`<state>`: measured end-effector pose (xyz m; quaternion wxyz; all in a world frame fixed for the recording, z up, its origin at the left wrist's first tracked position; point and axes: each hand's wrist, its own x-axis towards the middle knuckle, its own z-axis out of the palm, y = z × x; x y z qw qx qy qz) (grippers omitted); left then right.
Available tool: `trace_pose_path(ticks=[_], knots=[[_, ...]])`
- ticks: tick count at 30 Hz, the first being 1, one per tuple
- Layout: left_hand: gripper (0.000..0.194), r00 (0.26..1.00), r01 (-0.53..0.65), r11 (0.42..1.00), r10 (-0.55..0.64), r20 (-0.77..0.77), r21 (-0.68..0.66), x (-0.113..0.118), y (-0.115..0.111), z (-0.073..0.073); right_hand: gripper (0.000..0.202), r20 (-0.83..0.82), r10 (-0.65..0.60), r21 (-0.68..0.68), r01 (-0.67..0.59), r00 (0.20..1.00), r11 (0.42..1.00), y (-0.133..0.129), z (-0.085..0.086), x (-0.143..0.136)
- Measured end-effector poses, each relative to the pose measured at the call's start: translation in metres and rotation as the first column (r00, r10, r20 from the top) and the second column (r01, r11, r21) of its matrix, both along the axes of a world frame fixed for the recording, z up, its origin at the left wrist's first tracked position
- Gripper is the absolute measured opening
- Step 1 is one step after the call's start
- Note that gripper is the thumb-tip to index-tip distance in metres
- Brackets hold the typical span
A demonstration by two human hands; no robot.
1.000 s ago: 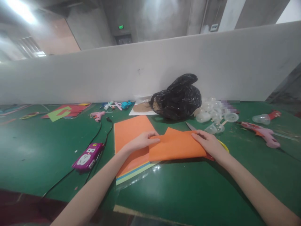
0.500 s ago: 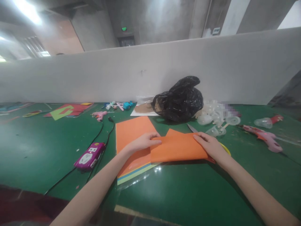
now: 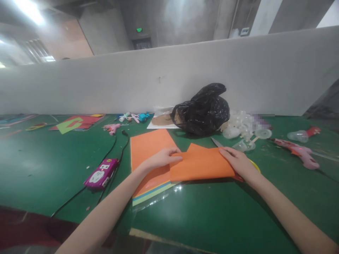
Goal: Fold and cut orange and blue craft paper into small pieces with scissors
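A folded sheet of orange paper (image 3: 201, 165) spans the gap between my two hands. My left hand (image 3: 166, 158) pinches its left end, over a stack of coloured paper (image 3: 150, 144) with an orange sheet on top and blue and green edges showing below. At the other end, my right hand (image 3: 237, 161) grips the paper with the thumb hidden or partly hidden. An orange corner sticks up behind the fold. Scissors (image 3: 216, 142) lie behind my right hand, their blade tip and a bit of yellow handle showing.
A black plastic bag (image 3: 203, 113) stands by the white partition (image 3: 106, 84). Clear plastic cups (image 3: 245, 132) and a pink glue gun (image 3: 299, 152) lie to the right. On the left are a purple power strip (image 3: 102, 173) with black cords, another pink glue gun (image 3: 112, 128) and red and green paper (image 3: 71, 124).
Almost nothing differs. The view has tipped very slightly, and both hands keep their hold on the folded orange paper.
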<state>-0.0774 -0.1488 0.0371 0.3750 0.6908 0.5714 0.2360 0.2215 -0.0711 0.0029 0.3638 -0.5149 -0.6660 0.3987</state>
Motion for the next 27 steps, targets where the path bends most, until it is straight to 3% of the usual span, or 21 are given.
trace_pose_path(ticks=[27], knots=[[0.031, 1.0, 0.022, 0.999, -0.023, -0.019, -0.044, 0.0001, 0.0009, 0.0004, 0.038, 0.045, -0.005, 0.06, 0.002, 0.999, 0.998, -0.0022, 0.0014, -0.0006]])
